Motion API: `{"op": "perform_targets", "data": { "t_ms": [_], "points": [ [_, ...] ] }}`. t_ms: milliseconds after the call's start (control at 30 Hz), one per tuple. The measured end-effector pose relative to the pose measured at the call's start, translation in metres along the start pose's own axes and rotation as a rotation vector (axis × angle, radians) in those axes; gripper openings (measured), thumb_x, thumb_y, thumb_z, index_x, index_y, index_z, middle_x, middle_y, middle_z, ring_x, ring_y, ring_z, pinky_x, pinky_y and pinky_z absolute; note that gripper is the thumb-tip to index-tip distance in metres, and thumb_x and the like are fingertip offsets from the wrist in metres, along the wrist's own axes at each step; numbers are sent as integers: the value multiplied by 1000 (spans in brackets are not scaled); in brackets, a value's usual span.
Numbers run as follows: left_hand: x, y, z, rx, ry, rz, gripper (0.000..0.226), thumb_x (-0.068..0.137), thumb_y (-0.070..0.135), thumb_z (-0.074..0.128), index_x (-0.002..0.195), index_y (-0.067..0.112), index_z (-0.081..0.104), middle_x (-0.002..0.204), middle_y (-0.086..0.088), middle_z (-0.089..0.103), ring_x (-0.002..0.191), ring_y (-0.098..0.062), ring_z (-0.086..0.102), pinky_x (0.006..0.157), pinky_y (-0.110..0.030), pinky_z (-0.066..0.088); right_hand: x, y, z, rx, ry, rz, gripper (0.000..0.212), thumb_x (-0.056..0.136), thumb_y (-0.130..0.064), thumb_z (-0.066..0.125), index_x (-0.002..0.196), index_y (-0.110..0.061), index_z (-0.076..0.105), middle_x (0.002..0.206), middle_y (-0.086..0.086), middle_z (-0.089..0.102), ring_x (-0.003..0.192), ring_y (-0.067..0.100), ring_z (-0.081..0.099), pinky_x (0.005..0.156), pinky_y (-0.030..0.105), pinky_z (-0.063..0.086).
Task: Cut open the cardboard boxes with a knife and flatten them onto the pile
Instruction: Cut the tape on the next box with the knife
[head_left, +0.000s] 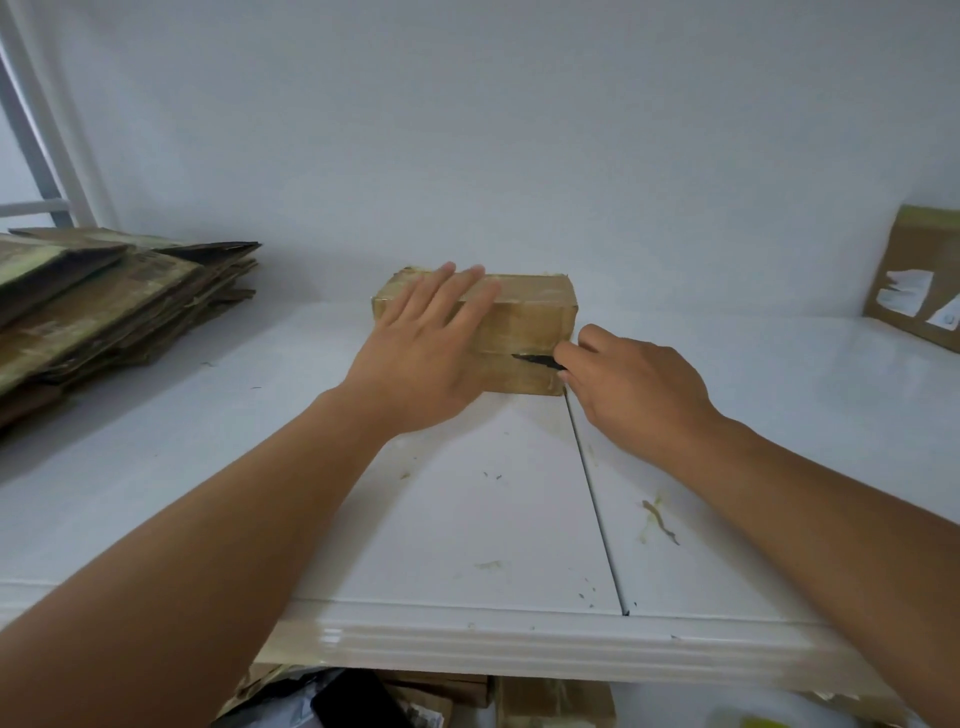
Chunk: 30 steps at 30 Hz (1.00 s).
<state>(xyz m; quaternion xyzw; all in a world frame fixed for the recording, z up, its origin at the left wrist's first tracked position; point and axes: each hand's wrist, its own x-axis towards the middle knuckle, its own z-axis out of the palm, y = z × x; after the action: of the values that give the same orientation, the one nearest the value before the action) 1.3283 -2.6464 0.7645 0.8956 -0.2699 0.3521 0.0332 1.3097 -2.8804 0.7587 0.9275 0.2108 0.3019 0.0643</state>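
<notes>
Below the desk's (467, 644) ribbed white front edge: cardboard scraps (550, 701) and a dark object, cut off by the frame's bottom and too blurred to identify. On the desk top nearer than the box: a dark seam (597, 514) running from the front edge up to the box's right near corner, plus brownish smears and small specks; otherwise bare white surface on both sides of the seam. Two bare forearms reaching in from the lower corners toward the box.

Cardboard box (524, 332) sitting flat on the desk, close to the back wall, wrapped in glossy tape, no readable print. Left hand (421, 358) laid flat on the box's top left part, fingers straight and spread, hiding that side. Right hand (634, 384) just right of the box, fingers curled around a knife (537, 359); handle hidden inside the grip, only the dark blade showing, lying along a slit across the box's near face.

Well left of the box: pile of flattened cardboard (104, 306), cut off by the frame's left edge, its printing too blurred to read. Far right of the box: another cardboard piece (909, 280) leaning at the wall, partly out of frame, with torn white label remnants, text illegible. Behind the box: plain white wall (467, 130).
</notes>
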Motion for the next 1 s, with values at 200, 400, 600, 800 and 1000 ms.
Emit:
{"op": "perform_targets", "data": {
  "t_ms": [200,400,600,800,1000],
  "points": [
    [1,-3,7,-19,-48,-21,83,79,32,69,153,21,33,144,-3,42,135,-28,35,116,-41,20,2,0,2,-56,-24,49,20,89,-5,58,88,-20,45,75,-4,31,46,11,20,44,25,12],
    [2,-6,10,-13,-55,-54,84,77,33,69,152,26,32,145,0,38,137,-26,31,117,-41,11,3,9,3,-112,-42,125,10,95,-11,50,99,-19,51,78,-3,33,49,14,26,44,27,14],
    [2,-8,11,-3,-40,-58,85,77,30,68,153,29,31,146,4,37,138,-23,30,118,-39,10,3,8,3,-101,-49,160,11,96,-10,50,100,-20,51,77,-3,31,49,14,25,45,27,13],
    [2,-12,12,21,-30,-68,84,76,30,67,152,31,31,147,7,39,140,-22,30,118,-38,9,2,10,2,-97,-59,184,10,97,-10,49,98,-20,50,74,-3,27,49,14,25,45,27,14],
    [-2,-24,14,9,-51,-223,75,81,40,64,149,30,32,151,5,36,146,-29,22,121,-49,6,-2,25,-2,-82,-113,309,13,92,-6,43,94,-18,48,73,-3,26,50,16,28,46,28,16]
  ]
}}
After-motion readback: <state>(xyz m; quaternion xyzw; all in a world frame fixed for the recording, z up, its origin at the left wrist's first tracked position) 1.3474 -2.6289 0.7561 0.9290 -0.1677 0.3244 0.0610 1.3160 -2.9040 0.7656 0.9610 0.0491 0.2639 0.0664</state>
